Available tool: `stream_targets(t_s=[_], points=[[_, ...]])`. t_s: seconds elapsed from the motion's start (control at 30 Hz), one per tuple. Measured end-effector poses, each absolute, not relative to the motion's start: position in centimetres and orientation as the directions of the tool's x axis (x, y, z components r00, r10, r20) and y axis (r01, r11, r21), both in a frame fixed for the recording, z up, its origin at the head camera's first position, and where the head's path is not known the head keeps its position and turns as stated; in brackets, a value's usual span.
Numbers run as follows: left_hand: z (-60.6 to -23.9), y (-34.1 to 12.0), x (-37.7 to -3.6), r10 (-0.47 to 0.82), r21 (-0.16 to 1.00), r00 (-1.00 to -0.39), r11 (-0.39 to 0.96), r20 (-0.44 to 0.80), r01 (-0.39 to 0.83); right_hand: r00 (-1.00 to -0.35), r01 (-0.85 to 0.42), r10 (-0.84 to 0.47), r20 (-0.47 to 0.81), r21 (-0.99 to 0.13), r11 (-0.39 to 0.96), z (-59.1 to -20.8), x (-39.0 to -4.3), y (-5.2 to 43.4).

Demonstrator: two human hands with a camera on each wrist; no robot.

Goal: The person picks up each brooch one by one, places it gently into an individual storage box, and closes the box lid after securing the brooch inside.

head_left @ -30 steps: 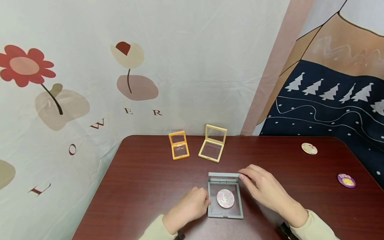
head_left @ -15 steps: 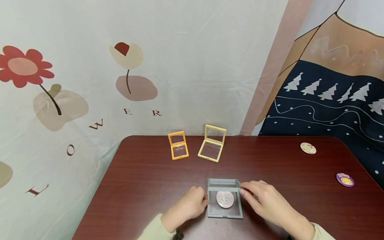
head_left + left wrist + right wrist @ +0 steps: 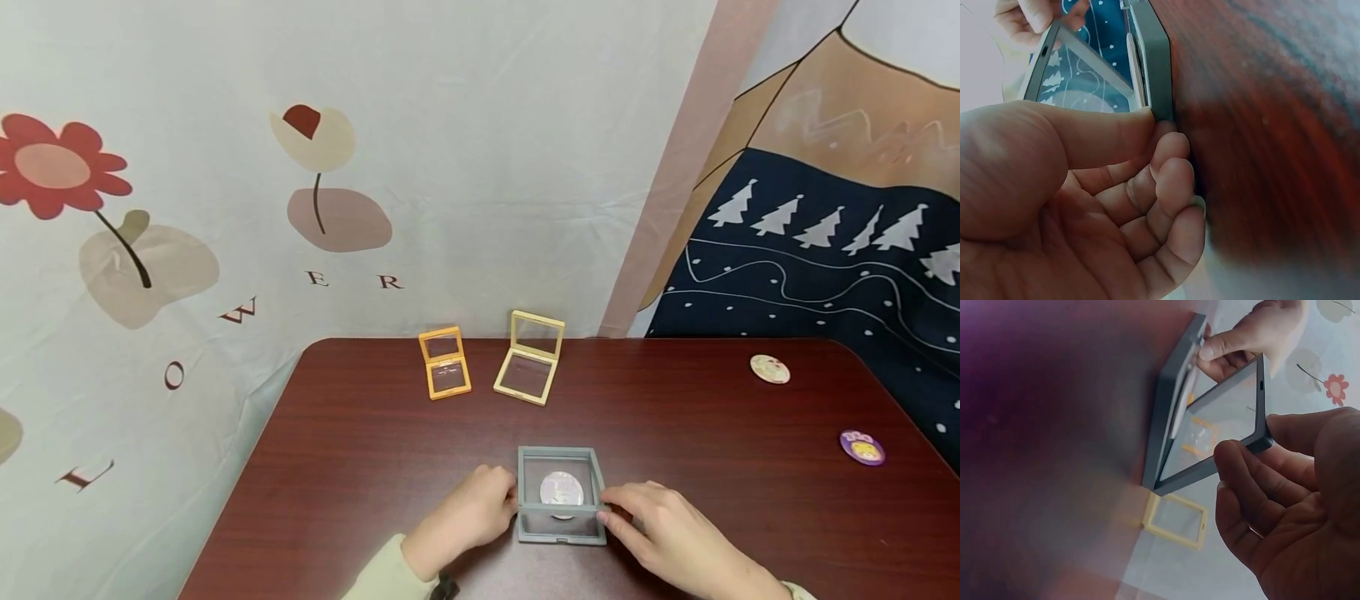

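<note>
Pinching grey case lid [image 3: 558, 505], right hand [image 3: 667, 529].

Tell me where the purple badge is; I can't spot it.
Head view, far right of the table: the purple badge lies below the white badge.

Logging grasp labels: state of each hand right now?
Left hand: fingers curled, thumb pressing the gray case base.
Right hand: pinching the lid, half closed.

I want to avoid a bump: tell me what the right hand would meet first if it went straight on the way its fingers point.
The right hand points left at the grey case; its fingers already hold the half-lowered lid, so it meets that first. Beyond lies the left hand.
</note>
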State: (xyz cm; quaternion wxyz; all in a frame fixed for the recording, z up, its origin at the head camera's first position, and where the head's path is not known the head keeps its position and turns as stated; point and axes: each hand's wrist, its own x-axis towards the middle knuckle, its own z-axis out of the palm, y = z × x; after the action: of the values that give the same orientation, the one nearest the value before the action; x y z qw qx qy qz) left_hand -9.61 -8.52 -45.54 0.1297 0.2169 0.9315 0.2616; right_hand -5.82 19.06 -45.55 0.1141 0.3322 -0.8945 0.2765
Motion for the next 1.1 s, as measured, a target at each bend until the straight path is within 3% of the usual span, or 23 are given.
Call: stream_targets(t_s=[0.4,1.1], points=[[-45.5,-8.6,-9.7,0.476,0.536,-0.868,0.774,-0.142,0.337,-0.642,-0.761,-0.593,0.486,-0.314,0.568,-47.1,-5.6,19.1],[-45.3,-8.7,-9.5,0.476,0.557,-0.864,0.768,-0.163,0.318,-0.71,-0.691,-0.65,0.271,-0.444,0.57,-47.2,-5.7,19.2]])
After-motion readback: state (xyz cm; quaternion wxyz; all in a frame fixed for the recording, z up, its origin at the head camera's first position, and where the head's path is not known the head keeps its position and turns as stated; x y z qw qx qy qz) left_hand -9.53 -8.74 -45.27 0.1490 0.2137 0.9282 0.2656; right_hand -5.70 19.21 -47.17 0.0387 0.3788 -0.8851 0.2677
